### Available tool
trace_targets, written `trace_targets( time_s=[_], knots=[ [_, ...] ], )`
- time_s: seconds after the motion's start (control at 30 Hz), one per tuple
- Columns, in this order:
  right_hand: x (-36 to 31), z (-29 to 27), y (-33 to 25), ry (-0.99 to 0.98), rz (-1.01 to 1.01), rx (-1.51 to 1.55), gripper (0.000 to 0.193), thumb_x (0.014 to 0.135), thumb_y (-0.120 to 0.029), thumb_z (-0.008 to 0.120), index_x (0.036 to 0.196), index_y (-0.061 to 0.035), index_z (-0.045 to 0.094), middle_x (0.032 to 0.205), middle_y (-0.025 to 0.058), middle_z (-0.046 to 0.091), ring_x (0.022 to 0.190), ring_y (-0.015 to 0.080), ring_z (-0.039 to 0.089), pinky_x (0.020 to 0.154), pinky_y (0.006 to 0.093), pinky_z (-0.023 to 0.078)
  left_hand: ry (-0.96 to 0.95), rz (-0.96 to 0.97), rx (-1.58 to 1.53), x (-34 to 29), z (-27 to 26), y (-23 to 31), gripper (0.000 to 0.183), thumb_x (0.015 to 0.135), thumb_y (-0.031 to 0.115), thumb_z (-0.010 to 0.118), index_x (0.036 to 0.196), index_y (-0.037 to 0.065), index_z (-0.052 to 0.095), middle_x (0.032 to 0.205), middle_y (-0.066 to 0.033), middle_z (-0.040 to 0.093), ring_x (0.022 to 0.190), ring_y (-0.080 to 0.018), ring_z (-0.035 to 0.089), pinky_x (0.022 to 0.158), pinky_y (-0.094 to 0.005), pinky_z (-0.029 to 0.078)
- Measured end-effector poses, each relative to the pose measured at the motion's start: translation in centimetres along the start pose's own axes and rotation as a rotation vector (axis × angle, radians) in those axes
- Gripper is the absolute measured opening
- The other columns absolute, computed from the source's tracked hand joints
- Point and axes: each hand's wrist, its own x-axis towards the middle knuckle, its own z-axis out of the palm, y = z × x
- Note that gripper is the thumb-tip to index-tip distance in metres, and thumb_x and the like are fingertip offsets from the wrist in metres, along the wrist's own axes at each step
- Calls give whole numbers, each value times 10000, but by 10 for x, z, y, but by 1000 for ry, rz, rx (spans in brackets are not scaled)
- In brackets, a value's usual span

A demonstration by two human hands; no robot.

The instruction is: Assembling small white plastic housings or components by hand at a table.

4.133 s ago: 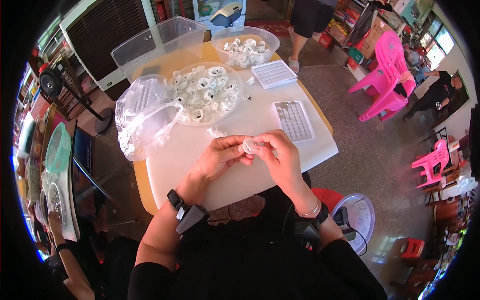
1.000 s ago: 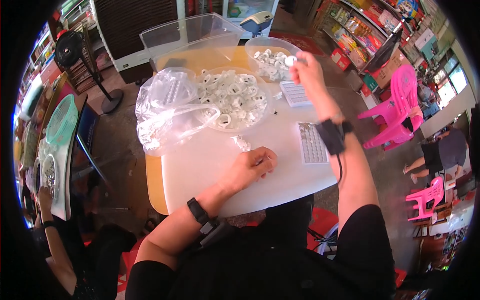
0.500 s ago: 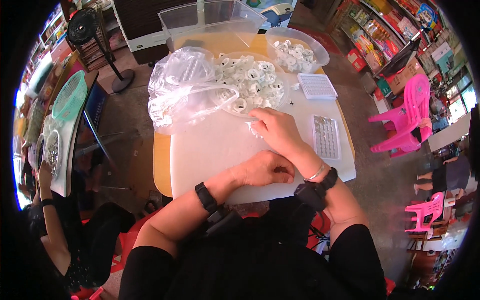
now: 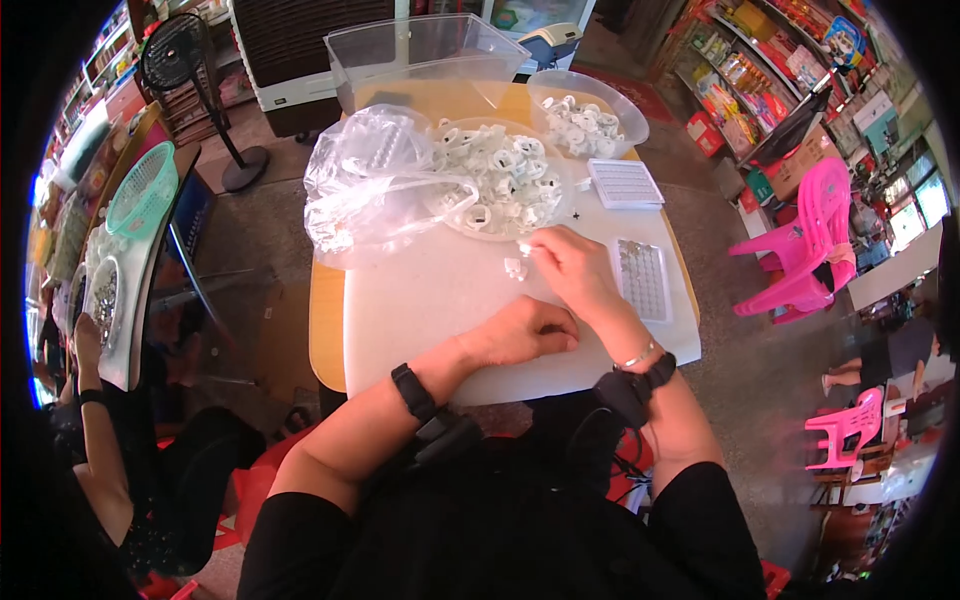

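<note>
My right hand [image 4: 576, 268] is closed in a pinch above the white board [image 4: 420, 330], with a small white plastic part [image 4: 526, 248] showing at its fingertips. Just beneath, another small white piece [image 4: 515, 269] lies on the board. Nearer to me, my left hand [image 4: 520, 332] rests with its fingers curled in; whatever they may hold is hidden. Beyond my right hand a shallow round tray [image 4: 480, 237] is heaped with white ring-shaped plastic parts [image 4: 505, 165]. To its left sits a crumpled clear plastic bag [image 4: 365, 205], partly over the tray.
Two clear trays with rows of small pieces, one nearer [image 4: 641, 280] and one farther [image 4: 626, 184], lie along the right side. At the back stand a clear bin [image 4: 430, 75] and a bowl of white parts [image 4: 588, 122]. A co-worker's hand [image 4: 88, 340] works at a left-hand table.
My right hand has drawn back from the tray's edge, slightly right and nearer, uncovering the small white piece on the board. My left hand has shifted slightly left.
</note>
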Motion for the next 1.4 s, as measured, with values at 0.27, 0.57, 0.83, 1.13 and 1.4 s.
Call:
trace_targets(
  time_s=[0.27,0.57,0.83,1.13,1.4],
  knots=[
    [-65,-37,-39,284,165,-17,143,816,67,594,932,-8,631,891,117,629,747,232,636,634,308,501,162,-95,-1025,6,-15,5,327,986,149,463,1256,-31,501,1068,-112,603,899,-176,609,774,-316,516],
    [-81,-33,-58,384,350,253,164,844,39,580,997,-4,619,910,118,639,766,225,648,654,316,512,68,-92,-964,5,-12,2,320,942,113,544,1234,-16,540,1095,-79,615,939,-161,592,830,-303,492],
    [-82,-39,-51,308,491,315,145,873,-5,582,1017,8,601,830,45,638,698,74,567,620,213,459,70,-135,-626,5,-12,10,284,920,84,567,1182,-26,565,1016,-67,622,851,-140,596,741,-269,514],
    [-79,-42,-46,140,751,385,95,845,-74,619,898,2,600,683,49,619,609,88,574,554,238,454,109,-223,-331,6,-12,14,229,894,95,612,1101,-3,595,874,-22,622,665,-76,544,596,-212,444],
    [-76,-41,-51,340,968,868,106,859,-100,616,874,0,583,709,69,635,527,81,547,467,222,430,135,-163,-419,6,-11,8,332,936,183,573,1216,7,547,943,-47,624,766,-104,573,679,-243,480]
  ],
)
